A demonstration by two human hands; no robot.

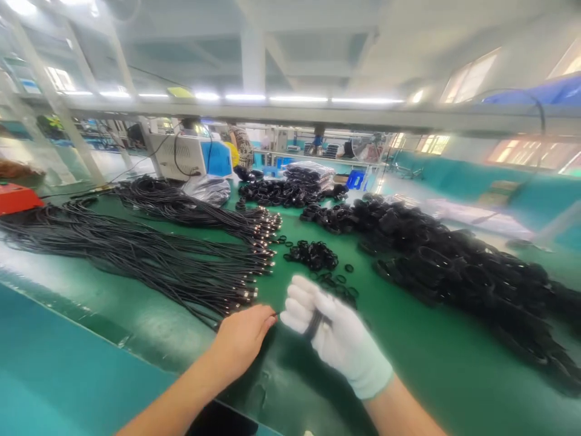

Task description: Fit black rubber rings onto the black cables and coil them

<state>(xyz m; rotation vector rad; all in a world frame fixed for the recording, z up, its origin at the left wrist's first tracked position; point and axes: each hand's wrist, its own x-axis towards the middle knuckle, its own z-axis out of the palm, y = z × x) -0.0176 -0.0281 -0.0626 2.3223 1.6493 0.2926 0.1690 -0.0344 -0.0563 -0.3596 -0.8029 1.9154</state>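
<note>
My left hand [245,334] is bare and closed in a pinch, with a thin dark tip showing at its fingertips, perhaps a cable end. Just right of it, my right hand [333,333], in a white glove, is curled round a short black piece [313,326]; blur hides its exact kind. The two hands nearly meet above the green table mat [290,393]. Beside my left hand lies a wide bundle of black cables [181,266], their metal plugs pointing right. Small black rings [315,255] are heaped just beyond my right hand.
A long heap of black coiled pieces [436,254] covers the right side. Further back are another black heap [290,192], plastic bags [206,191] and a white-and-blue machine [181,156]. A red device [19,198] stands at the far left. A lit shelf beam [245,109] crosses overhead.
</note>
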